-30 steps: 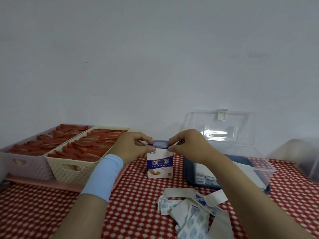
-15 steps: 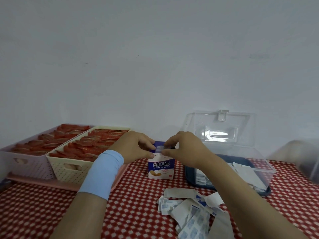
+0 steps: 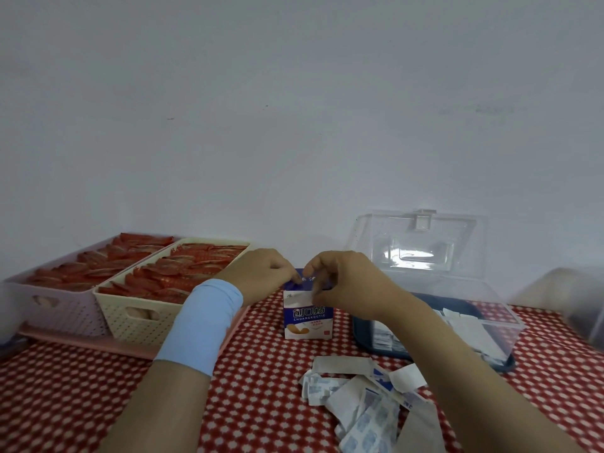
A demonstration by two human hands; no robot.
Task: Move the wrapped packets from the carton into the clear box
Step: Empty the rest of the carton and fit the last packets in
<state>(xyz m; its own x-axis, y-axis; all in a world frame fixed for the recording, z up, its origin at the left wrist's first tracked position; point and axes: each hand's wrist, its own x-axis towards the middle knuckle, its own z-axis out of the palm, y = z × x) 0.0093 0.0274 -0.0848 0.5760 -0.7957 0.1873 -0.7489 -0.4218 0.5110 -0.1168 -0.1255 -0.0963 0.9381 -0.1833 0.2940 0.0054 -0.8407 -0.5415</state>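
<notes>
A small blue and white carton stands upright on the red checked cloth, mid-table. My left hand pinches its top flap from the left. My right hand pinches the top from the right, fingers curled over the opening. What is inside the carton is hidden. The clear box, with a dark blue base and its lid tipped up at the back, stands just right of the carton and holds several white wrapped packets. More wrapped packets lie loose on the cloth in front.
Two perforated baskets, one cream and one lilac, filled with red packets, sit on a pink tray at the left. A blurred pale object is at the far right edge. A plain wall stands behind.
Both hands stayed on the carton's top; the fingers have shifted, and the flap now looks partly lifted with the white inner edge showing.
</notes>
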